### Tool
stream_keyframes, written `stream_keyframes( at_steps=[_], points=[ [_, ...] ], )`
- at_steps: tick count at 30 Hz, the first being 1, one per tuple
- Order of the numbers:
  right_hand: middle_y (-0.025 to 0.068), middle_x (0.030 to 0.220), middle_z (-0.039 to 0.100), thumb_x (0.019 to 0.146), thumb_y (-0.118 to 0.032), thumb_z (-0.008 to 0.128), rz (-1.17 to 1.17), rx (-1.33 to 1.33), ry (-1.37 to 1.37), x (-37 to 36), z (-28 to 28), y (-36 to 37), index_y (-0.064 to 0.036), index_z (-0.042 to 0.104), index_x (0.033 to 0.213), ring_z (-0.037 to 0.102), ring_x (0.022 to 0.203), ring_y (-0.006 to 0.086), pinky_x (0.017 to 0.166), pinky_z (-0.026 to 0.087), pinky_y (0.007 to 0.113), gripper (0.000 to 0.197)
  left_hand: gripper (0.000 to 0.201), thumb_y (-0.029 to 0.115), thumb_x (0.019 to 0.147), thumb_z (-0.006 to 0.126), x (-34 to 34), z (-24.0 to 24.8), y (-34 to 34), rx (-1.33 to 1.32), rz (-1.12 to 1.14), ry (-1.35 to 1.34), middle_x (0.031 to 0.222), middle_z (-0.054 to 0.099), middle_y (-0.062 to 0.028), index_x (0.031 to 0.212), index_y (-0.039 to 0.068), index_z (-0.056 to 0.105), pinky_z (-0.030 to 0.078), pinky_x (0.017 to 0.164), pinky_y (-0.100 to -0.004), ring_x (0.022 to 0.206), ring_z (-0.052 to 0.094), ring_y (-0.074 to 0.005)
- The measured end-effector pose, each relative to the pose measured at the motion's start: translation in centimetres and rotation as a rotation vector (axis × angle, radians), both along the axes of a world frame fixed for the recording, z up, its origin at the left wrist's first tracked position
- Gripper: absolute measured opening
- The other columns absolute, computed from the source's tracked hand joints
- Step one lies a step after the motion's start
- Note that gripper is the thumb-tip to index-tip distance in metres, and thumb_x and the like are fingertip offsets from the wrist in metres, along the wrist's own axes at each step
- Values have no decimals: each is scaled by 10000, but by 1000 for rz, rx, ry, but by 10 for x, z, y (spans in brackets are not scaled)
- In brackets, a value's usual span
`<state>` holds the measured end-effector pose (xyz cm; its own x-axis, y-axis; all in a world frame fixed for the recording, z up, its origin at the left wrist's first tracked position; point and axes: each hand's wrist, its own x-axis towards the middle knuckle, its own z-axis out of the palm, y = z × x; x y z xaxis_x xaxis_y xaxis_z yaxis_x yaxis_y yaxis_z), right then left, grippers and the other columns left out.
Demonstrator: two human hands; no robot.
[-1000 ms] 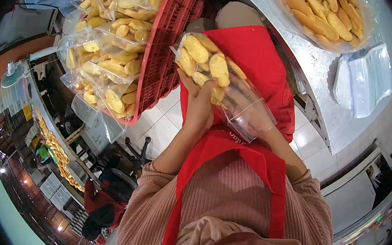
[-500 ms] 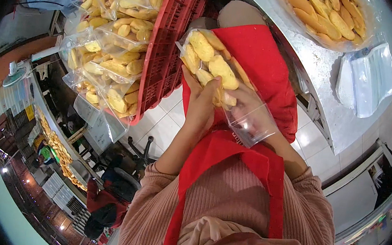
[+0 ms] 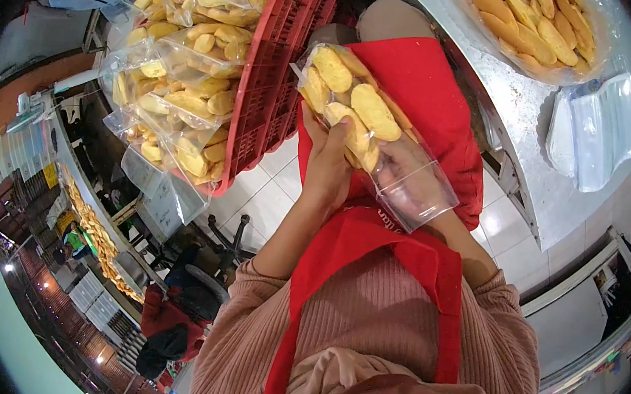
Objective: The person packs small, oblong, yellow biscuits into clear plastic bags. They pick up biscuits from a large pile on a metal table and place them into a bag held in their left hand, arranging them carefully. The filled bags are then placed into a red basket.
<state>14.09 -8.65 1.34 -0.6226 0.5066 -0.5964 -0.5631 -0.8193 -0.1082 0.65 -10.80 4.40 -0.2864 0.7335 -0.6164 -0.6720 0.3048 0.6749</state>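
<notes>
Over my lap I hold a clear plastic bag (image 3: 424, 191) partly filled with yellow oval slices (image 3: 375, 112) that look like rusks or sliced toasted bread. My left hand (image 3: 330, 157) grips the bag's left side, its thumb lying over the slices and its fingers partly hidden beneath. My right hand (image 3: 408, 169) shows through the clear plastic at the bag's slack end, fingers curled against the slices' side. Whether those fingers are inside the bag or behind it is hard to tell. The slack end hangs toward me, holding no slices.
To the left stands a red plastic crate (image 3: 270, 79) heaped with similar filled bags (image 3: 192, 101). On the metal table (image 3: 507, 101) at right lie a large bag of loose slices (image 3: 533, 24) and a stack of flat clear bags (image 3: 599, 133). A wheeled chair base (image 3: 232, 238) stands at lower left.
The slices have shifted within the bag, and a few now lie flatter and closer together. The slack plastic end has swung slightly up and to the right. Both hands keep nearly the same places.
</notes>
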Motion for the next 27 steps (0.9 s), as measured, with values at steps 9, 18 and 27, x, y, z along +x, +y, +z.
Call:
stream_keyframes(
  at_steps=[9, 18, 27],
  points=[
    [112, 1292, 565, 948, -76, 551, -49, 31, -64, -2, 0, -5, 12, 482, 1316, 564, 1174, 197, 1028, 465, 324, 385, 897, 31, 866, 639, -9, -1, -2, -55, -50, 71, 1450, 320, -159, 1494, 154, 10, 468, 1019, -445, 1305, 441, -304],
    [102, 1291, 560, 952, -114, 586, 63, 19, 24, 2, 10, 3, 1, 476, 1316, 533, 1207, 190, 1051, 438, 332, 397, 891, -17, 875, 564, -7, 0, -6, 60, -108, 183, 1527, 240, -147, 1545, 149, -1, 371, 1101, -413, 1369, 357, -283],
    [59, 1132, 589, 910, -65, 611, -10, -22, -160, -1, 3, -9, -35, 534, 1234, 578, 1009, 129, 842, 476, 268, 334, 825, 8, 892, 534, -7, 2, -8, 35, -108, 145, 1508, 286, -127, 1541, 158, 47, 370, 1103, -402, 1374, 356, -267]
  ],
)
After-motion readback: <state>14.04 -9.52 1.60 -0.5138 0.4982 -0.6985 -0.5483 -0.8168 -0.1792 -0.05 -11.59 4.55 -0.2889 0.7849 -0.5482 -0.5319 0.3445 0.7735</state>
